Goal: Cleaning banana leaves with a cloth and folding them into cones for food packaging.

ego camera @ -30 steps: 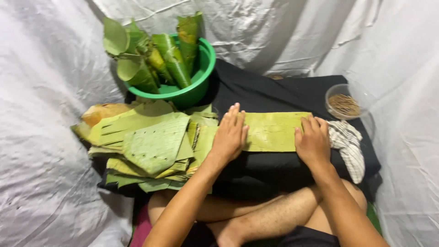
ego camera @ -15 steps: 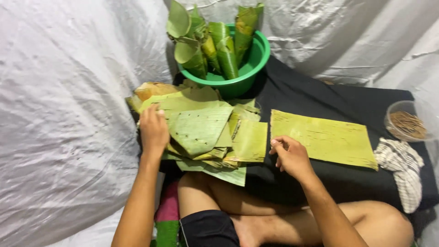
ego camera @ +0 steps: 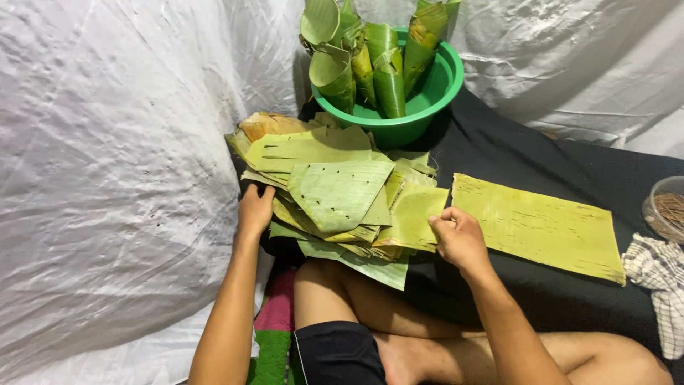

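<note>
Since the earlier frame both hands have settled on the leaf stack, the left having slid from the top of the pile down to its near-left edge, the right having come up to grip a leaf corner; the view has shifted slightly, bringing the bowl nearer the centre

Left to right: crinkled white plastic sheeting [ego camera: 107,178] covers the whole left side and continues behind the work area. Left hand [ego camera: 255,212], fingers curled, presses against and partly under the near-left edge of the stack of cut banana leaves [ego camera: 335,192]; whether it actually grasps a leaf cannot be told, since the fingertips are hidden. Stack lies on the black cloth [ego camera: 527,171], spilling over the person's bare knee, with a browned, dried leaf [ego camera: 267,125] at its far-left corner. Just behind the stack stands a green plastic bowl [ego camera: 427,100] holding upright rolled leaf cones [ego camera: 370,64]. Right hand [ego camera: 459,239] pinches the right-hand corner of a yellowish-green leaf piece [ego camera: 417,214] in the stack, thumb above, fingers beneath. Just to its right, a single long rectangular leaf sheet [ego camera: 541,224] lies flat on the cloth, apart from the pile. At the far right edge: a clear container of thin brown sticks [ego camera: 666,207], and below it a checked cloth [ego camera: 659,278]
</note>
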